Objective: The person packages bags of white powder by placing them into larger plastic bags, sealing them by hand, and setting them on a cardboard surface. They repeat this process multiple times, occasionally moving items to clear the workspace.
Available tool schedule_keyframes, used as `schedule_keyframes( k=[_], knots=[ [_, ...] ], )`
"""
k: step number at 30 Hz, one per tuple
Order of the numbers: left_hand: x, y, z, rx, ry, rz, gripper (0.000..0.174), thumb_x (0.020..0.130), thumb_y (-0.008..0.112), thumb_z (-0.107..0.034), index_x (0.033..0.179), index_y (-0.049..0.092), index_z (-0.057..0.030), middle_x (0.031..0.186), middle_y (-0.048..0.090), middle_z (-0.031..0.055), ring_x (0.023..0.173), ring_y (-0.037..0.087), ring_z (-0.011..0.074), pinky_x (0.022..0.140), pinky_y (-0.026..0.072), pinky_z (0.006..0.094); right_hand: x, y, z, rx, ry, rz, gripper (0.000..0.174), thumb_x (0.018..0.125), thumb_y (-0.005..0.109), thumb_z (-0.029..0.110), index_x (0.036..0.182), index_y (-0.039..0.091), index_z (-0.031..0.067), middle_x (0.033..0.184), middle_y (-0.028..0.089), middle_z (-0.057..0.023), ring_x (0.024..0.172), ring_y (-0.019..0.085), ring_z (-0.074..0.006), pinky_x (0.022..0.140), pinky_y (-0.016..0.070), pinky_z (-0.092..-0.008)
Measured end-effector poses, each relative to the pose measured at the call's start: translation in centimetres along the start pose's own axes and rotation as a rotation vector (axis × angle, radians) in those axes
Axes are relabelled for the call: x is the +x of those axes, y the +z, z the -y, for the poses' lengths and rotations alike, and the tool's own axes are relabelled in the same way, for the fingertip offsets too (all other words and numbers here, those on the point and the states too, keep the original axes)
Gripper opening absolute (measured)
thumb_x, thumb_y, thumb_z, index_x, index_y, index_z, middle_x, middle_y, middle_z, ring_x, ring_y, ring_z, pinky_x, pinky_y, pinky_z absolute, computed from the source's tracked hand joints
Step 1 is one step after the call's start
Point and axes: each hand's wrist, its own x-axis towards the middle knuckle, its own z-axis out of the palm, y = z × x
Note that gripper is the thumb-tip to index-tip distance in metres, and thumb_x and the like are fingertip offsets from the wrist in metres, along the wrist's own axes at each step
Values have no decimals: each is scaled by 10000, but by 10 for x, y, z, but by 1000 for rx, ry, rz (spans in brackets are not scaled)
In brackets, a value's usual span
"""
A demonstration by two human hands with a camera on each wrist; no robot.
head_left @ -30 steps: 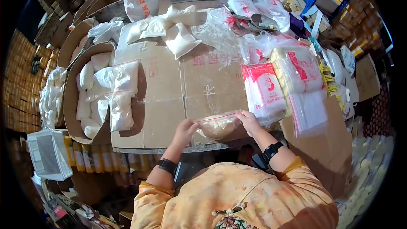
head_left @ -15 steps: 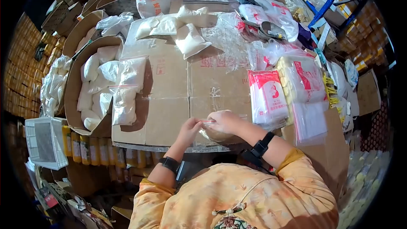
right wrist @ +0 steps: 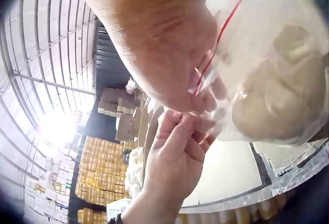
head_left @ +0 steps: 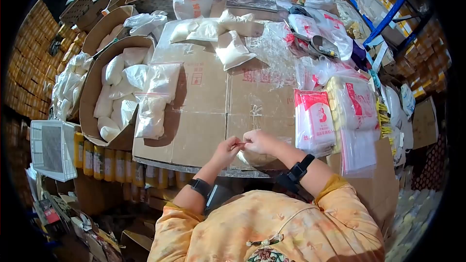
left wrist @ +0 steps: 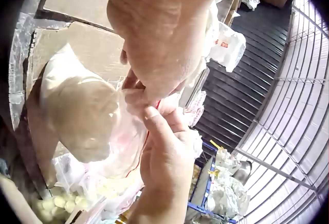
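A clear zip bag [right wrist: 277, 100] with a red seal line hangs from both hands at the near table edge, with pale powder or flour-like stuff low inside. My left hand [head_left: 228, 151] pinches one end of the seal strip. Right beside it, my right hand [head_left: 259, 142] pinches the strip too, so the two hands' fingertips meet. In the left wrist view the bulging bag [left wrist: 82, 111] hangs below the strip, and in the head view it is mostly hidden under the right hand.
Cardboard [head_left: 201, 97] covers the table. To the left, filled bags [head_left: 150, 116] lie by a carton [head_left: 87, 121] of more bags. Several filled pouches [head_left: 233, 53] lie at the back. On the right are packs of red-printed bags [head_left: 315, 116] and a stack of clear bags [head_left: 357, 150].
My right hand has slid left along the seal from the bag's right end to meet my left hand. The head view has shifted, moving the table scene slightly right.
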Motion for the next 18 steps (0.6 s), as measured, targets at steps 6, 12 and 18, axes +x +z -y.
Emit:
schedule_keyframes(
  k=[6, 12, 18],
  knots=[
    [5, -2, -1, -70, -60, -15, 59, 841, 546, -53, 870, 543, -3, 786, 627, 68, 751, 580, 120, 687, 456, 247, -41, -25, -30, -44, -14, -119, 137, 765, 539, 165, 810, 596, 50, 794, 601, -156, 764, 583, -318, 670, 452, -388],
    [6, 1, -2, -41, -44, 7, 54, 838, 539, -48, 861, 537, 1, 801, 632, 78, 764, 587, 129, 696, 461, 253, -101, -45, -65, -59, 256, -267, 145, 782, 526, 166, 818, 594, 43, 824, 612, -150, 798, 586, -317, 698, 457, -379],
    [7, -1, 7, 54, -58, 44, 110, 814, 581, -76, 903, 558, -16, 833, 631, 83, 806, 589, 160, 729, 462, 283, -122, -31, -65, 69, 335, -359, 133, 824, 493, 154, 847, 575, 51, 803, 615, -160, 782, 586, -330, 690, 457, -384]
  ],
)
